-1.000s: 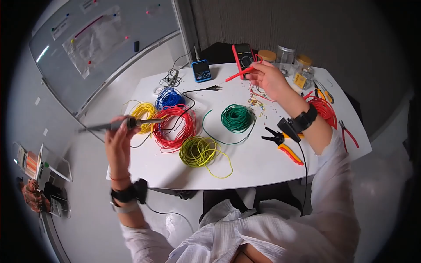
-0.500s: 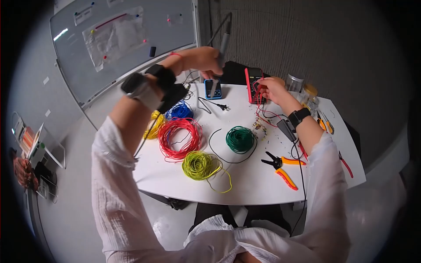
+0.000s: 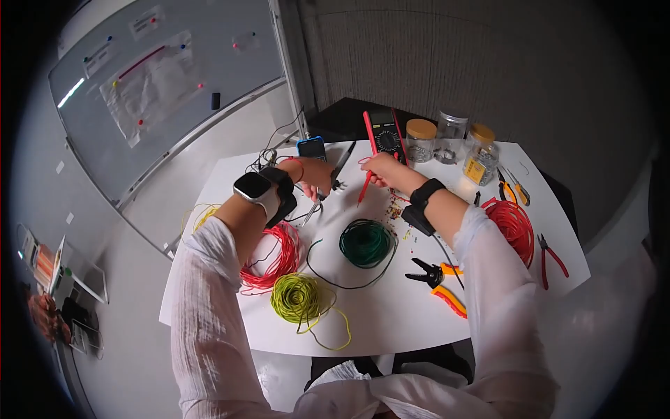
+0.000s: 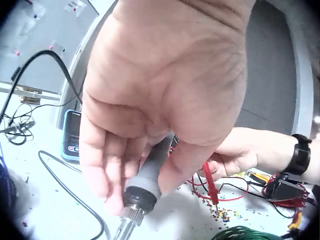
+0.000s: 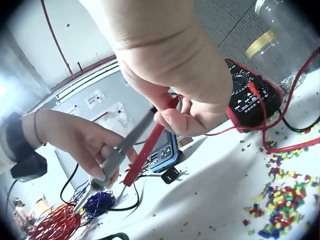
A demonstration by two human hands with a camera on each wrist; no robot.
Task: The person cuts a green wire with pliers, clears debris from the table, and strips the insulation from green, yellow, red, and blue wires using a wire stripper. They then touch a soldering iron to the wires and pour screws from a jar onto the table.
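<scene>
The left hand (image 3: 315,177) grips a grey soldering iron (image 4: 155,165) by its handle, the metal end slanting down toward the table. A red test probe (image 5: 145,155) is pinched in the right hand (image 3: 388,171), its tip pointing down. In the right wrist view the two tools lie side by side; whether they touch I cannot tell. Behind the right hand stands a red and black multimeter (image 3: 385,134). A blue-framed device (image 4: 72,135) sits beyond the left hand, partly hidden by it in the head view. Below the hands lies a dark green wire coil (image 3: 366,243).
Red (image 3: 276,258) and yellow-green (image 3: 294,297) coils lie at left, another red coil (image 3: 509,230) at right. Wire strippers (image 3: 436,277), red-handled pliers (image 3: 551,262), jars (image 3: 421,140) and small coloured bits (image 5: 285,205) are on the table. A black plug (image 5: 170,175) lies near the device.
The left hand has swung from the left side to the middle and come down, its iron now pointing downward. The right hand's probe has turned from sideways to downward.
</scene>
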